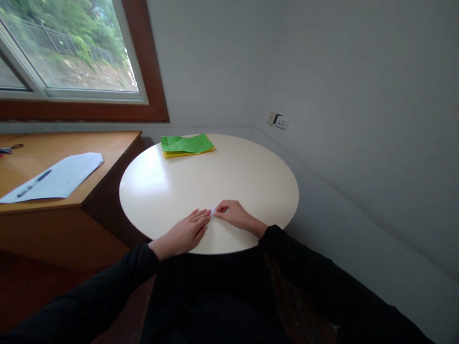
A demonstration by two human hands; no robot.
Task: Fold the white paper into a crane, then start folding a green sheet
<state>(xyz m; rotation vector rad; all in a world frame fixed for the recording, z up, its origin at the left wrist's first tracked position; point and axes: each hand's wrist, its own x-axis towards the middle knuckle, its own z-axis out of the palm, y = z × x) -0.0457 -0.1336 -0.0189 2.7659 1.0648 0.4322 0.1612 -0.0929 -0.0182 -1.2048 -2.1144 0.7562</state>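
Note:
A small piece of white paper (213,213) lies near the front of the round cream table (229,177), mostly covered by my hands. My left hand (188,231) rests flat on the tabletop, its outstretched fingertips touching the paper's left side. From the right, my right hand (234,213) pinches the paper's other side, fingers curled and thumb pointing left. Whether the paper is folded is too small to tell.
Crumpled green paper (188,143) lies over yellow paper (186,154) at the table's far edge. On the wooden desk (107,143) at left are white sheets (75,174), a pen (35,183) and scissors (10,149). Walls stand behind and to the right, with a socket (281,122).

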